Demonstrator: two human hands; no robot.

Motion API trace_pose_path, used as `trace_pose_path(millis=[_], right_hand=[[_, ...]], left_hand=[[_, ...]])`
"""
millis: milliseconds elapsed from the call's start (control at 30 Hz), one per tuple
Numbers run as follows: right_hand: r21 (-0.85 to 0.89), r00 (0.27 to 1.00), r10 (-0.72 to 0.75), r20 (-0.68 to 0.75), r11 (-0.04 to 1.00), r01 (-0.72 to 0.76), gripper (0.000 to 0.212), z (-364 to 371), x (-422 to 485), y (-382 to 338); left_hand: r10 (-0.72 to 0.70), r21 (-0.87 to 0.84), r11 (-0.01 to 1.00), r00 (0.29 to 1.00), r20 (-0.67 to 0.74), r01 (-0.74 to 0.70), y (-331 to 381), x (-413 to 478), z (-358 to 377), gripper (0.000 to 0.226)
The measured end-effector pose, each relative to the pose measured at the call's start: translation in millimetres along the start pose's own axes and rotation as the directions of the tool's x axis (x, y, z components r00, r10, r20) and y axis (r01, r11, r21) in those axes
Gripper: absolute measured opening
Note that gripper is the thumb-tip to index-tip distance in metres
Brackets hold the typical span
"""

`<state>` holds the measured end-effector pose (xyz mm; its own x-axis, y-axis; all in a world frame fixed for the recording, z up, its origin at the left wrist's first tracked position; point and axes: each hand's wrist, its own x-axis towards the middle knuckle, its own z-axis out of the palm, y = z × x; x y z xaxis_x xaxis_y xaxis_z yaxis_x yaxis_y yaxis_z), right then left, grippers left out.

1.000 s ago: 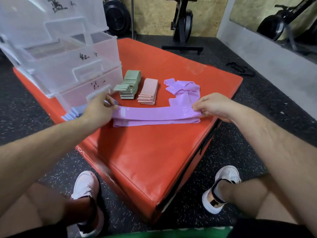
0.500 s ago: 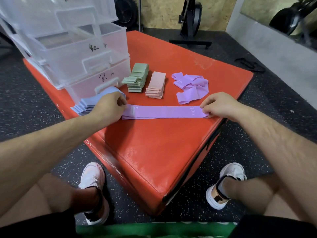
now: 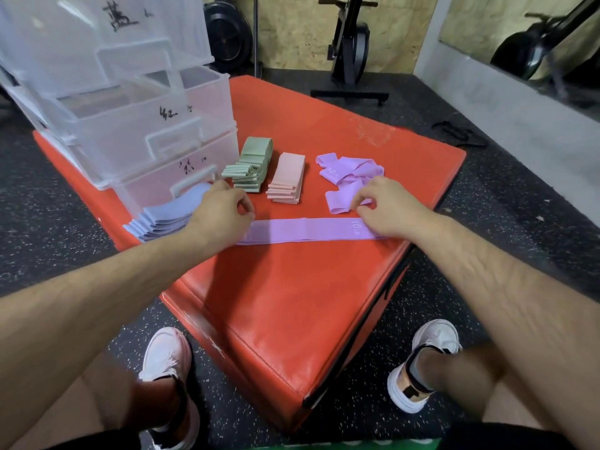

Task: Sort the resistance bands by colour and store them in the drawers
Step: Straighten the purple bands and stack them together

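A: While red box (image 3: 292, 303) carries drawers (image 3: 136, 134) at its far-left corner, purple band (image 3: 305, 230) lies flat, one end at the right edge.
B: Ends under left hand (image 3: 220, 216), right hand (image 3: 389, 212), fingers curled; cannot tell if pinching. A careless tug could drop it off.

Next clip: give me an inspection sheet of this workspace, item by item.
Surface: red box, holds all the job's things.
Job's things: clear hand-labelled drawers; blue stack, green stack, pink stack; loose purple bands; flat purple band near the front edge.
Clutter: nothing seen.
Hands: left hand at the flat purple band's left end, right hand over its right end; fingers curled, grip unclear.
Cables: dark cord on the floor beyond the box.
Surroundings: gym machine, weight plate.
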<state>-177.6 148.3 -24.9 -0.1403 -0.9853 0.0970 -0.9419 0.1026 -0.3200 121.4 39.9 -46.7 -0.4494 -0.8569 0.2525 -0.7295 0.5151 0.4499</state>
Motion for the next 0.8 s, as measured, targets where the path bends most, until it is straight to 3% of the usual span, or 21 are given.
trace_pose_path(millis=[67,200,433,533,667,800], right_hand=[[-0.050,0.995,-0.051,0.081,0.997,0.055,0.033,2.5,8.7,-9.3],[-0.183,0.973,-0.012,0.229,0.982,0.055,0.041,6.5,25.0,-12.3],[0.037,0.991,0.051,0.121,0.998,-0.056,0.024,6.5,40.2,-5.7],[0.009,0.990,0.021,0.140,1.000,-0.023,0.029,12.5,39.9,-2.1],[0.023,0.998,0.017,0.061,1.000,-0.018,0.013,20.1,40.5,-2.9],[0.006,0.997,0.071,0.022,0.997,-0.071,0.017,23.9,46.9,-6.1]], left_hand=[[0.047,-0.031,0.998,0.999,-0.001,-0.047,20.3,11.0,6.6,0.011],[0.124,-0.093,0.989,0.990,0.063,-0.118,55.5,30.6,23.4,0.008],[0.126,-0.157,0.982,0.985,0.121,-0.107,83.9,58.3,36.4,0.009],[0.098,-0.181,0.981,0.986,0.135,-0.072,87.4,63.0,36.4,0.006],[0.071,-0.191,0.981,0.982,0.172,-0.038,88.6,62.1,37.4,0.009],[0.069,-0.197,0.980,0.981,0.182,-0.032,88.0,59.5,32.8,0.009]])
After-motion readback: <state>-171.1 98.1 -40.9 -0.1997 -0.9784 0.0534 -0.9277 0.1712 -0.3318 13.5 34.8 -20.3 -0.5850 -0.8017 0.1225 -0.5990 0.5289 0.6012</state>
